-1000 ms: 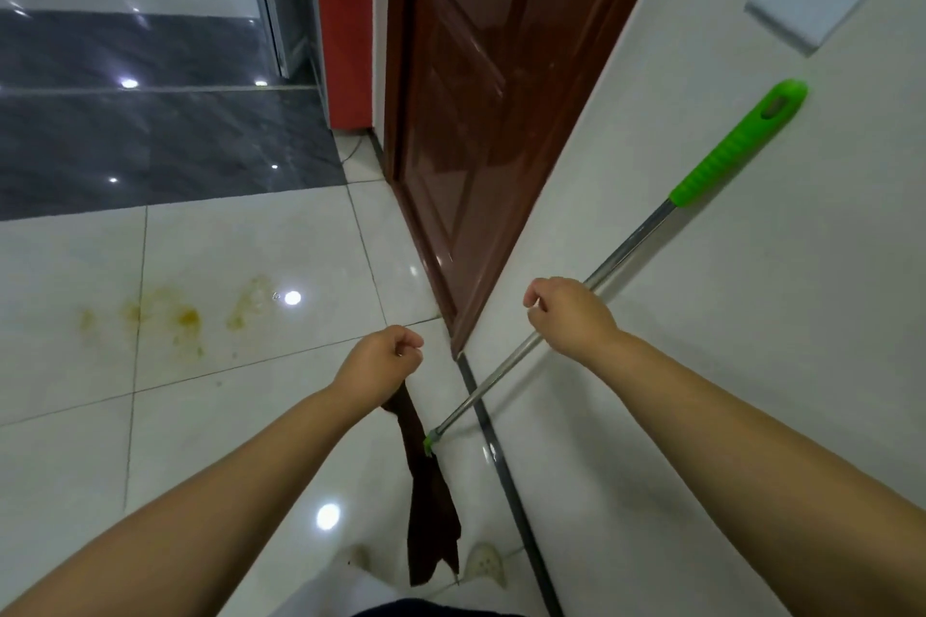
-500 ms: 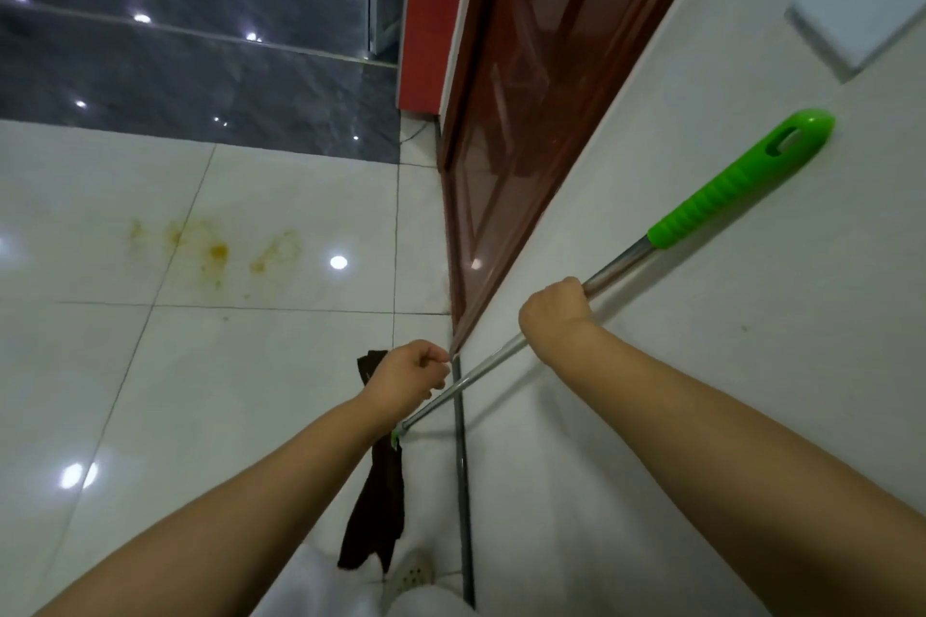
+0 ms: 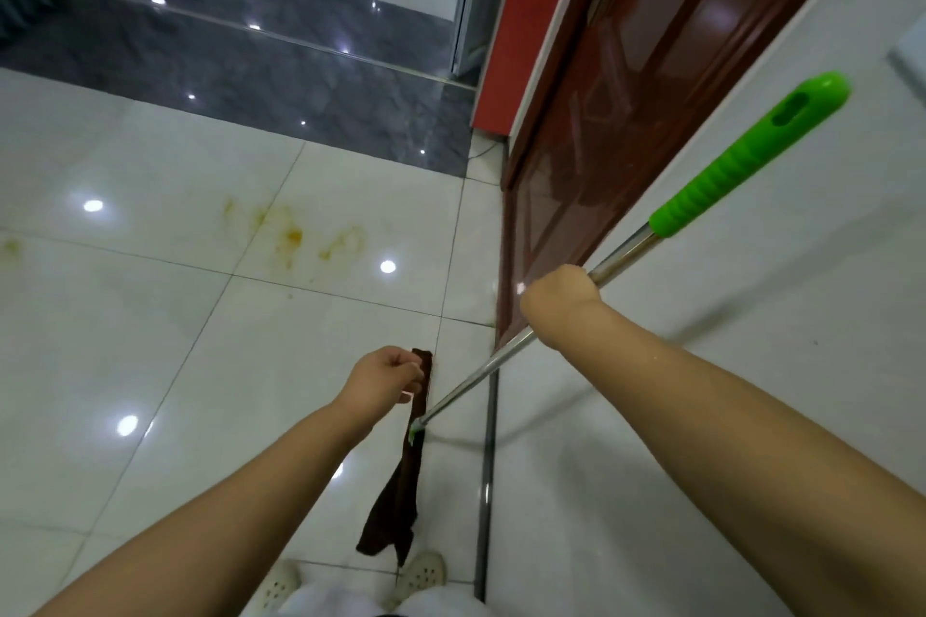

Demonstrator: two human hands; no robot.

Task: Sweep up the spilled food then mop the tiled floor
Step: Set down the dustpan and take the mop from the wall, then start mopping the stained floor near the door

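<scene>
A mop pole (image 3: 481, 371) of bare metal with a green grip (image 3: 741, 160) slants along the white wall on the right. My right hand (image 3: 561, 301) grips the metal shaft below the green grip. A dark brown cloth (image 3: 401, 496) hangs down from my left hand (image 3: 386, 381), which pinches its top end beside the pole's green lower tip (image 3: 415, 431). Yellow-orange food stains (image 3: 290, 236) smear the white floor tiles ahead to the left.
A glossy red-brown door (image 3: 601, 125) stands close on the right, with a red panel (image 3: 521, 25) beyond it. A dark grey tile band (image 3: 250, 60) crosses the floor farther ahead. My white shoes (image 3: 421, 571) stand at the bottom edge beside a metal floor strip (image 3: 488, 466).
The view has turned left and down. My left hand, still holding the cloth, has moved slightly away from the pole. My right hand keeps its hold on the shaft.
</scene>
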